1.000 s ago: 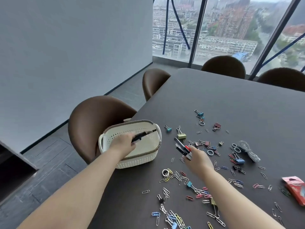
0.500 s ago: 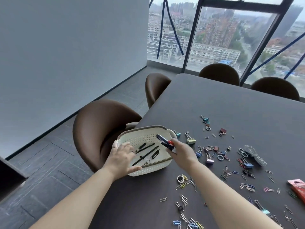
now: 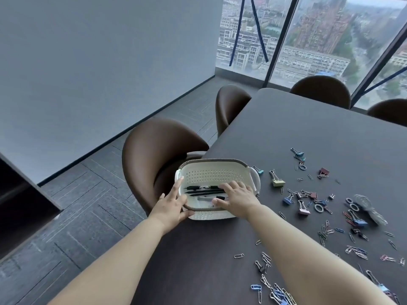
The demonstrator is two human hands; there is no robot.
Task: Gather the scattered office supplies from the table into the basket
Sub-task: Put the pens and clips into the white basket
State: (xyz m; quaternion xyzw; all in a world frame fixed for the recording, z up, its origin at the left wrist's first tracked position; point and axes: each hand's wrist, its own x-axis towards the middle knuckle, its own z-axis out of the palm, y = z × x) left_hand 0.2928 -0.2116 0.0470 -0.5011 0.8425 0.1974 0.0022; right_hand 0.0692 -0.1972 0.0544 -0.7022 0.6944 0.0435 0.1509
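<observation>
1. I am looking at a long, dark table [image 3: 308,137] in a meeting room. It has a plain grey wall [image 3: 99,62] on one side and tall windows [image 3: 312,40] at the far end, with a city view beyond them.
2. Brown shell-backed chairs stand around the table. One chair [image 3: 154,155] is tucked in just beside the near left edge, and the rest sit further along and at the far end. The floor [image 3: 77,205] is dark grey.
3. The right half of the tabletop is littered with small things. Coloured binder clips [image 3: 278,182] lie in a loose cluster, paper clips [image 3: 275,291] are strewn towards the near edge, and a pale coil [image 3: 367,205] lies among the metal rings.
4. The basket [image 3: 211,172] is cream and perforated, with a brown rim. It sits at the table's left edge, between the two hands and well apart from most of the scattered clips.
5. Several black pens [image 3: 202,191] lie side by side on the basket floor.
6. The left hand [image 3: 171,205] lies across the basket's near left corner. Its fingers are straight along the side wall and its thumb is against the front wall.
7. The right hand [image 3: 236,199] is palm down inside the basket, over the right ends of the pens. Its fingers are spread and relaxed, gripping nothing that I can see.
</observation>
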